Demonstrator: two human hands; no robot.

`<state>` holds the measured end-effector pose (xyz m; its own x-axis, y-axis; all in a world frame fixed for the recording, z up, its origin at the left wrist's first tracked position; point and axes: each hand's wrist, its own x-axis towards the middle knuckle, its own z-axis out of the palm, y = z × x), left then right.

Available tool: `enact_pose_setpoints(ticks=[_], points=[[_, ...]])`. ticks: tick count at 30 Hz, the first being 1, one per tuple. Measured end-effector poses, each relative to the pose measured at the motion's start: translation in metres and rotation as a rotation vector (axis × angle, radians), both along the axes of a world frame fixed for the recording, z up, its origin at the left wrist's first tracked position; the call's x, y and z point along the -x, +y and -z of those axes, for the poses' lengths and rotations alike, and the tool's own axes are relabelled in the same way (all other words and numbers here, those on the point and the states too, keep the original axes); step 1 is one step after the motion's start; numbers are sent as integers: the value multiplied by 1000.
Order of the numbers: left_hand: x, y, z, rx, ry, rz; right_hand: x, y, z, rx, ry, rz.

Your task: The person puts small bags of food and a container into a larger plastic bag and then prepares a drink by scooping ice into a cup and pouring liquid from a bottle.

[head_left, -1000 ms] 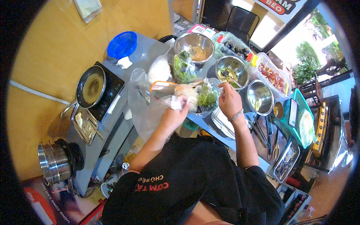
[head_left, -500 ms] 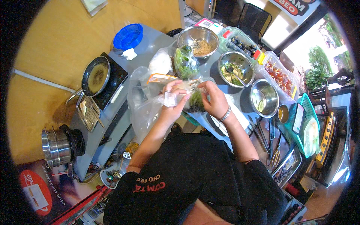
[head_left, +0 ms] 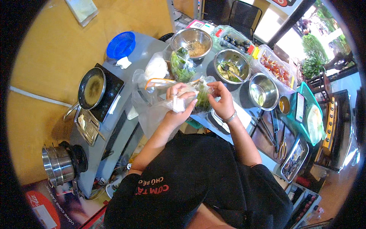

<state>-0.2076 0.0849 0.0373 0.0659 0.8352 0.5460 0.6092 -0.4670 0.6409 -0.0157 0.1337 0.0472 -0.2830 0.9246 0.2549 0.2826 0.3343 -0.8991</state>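
Note:
A clear plastic bag of leafy greens (head_left: 203,102) is between my hands, at the near edge of the table. My left hand (head_left: 179,105) is closed on crumpled white, see-through plastic at the bag's left side; its fingertips are partly hidden. At the bag's right edge, the curled fingers of my right hand (head_left: 224,102) hold the plastic, with the thumb a little apart from the forefinger. A second clear bag of greens (head_left: 183,66) stands just beyond. A large clear plastic bag (head_left: 149,114) with an orange edge spreads under and left of my left hand.
Steel bowls with shredded food (head_left: 192,42), greens in sauce (head_left: 231,66) and cucumber slices (head_left: 264,91) stand at the far right. Left are a frying pan (head_left: 91,88) on a black cooktop and a blue basket (head_left: 121,45). Scissors (head_left: 282,150) and tongs (head_left: 265,129) lie right.
My right hand has shifted slightly right, away from my left, and the bag between them looks spread wider. The whole view has turned a little.

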Motion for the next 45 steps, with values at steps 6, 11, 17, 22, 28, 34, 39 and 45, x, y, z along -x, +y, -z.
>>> enact_pose_setpoints(ticks=[6,11,17,22,28,34,39,45], points=[[10,12,40,75,21,102,11,-6,-17,-384,-386,27],[9,18,43,34,-38,130,25,5,28,-175,-376,-1],[11,22,56,82,-28,70,17,17,47,-88,-330,-4],[11,22,57,18,-4,60,-1,18,4,-253,-312,42],[10,-8,42,-22,-240,23,-10,11,-2,8,-224,54],[29,-56,54,263,-625,-136,12,-7,3,-4,-231,7],[59,-72,67,619,-652,-93,41,-16,-8,-69,-450,93],[89,-128,49,1222,-7,-343,63,-1,16,-138,-496,171]])
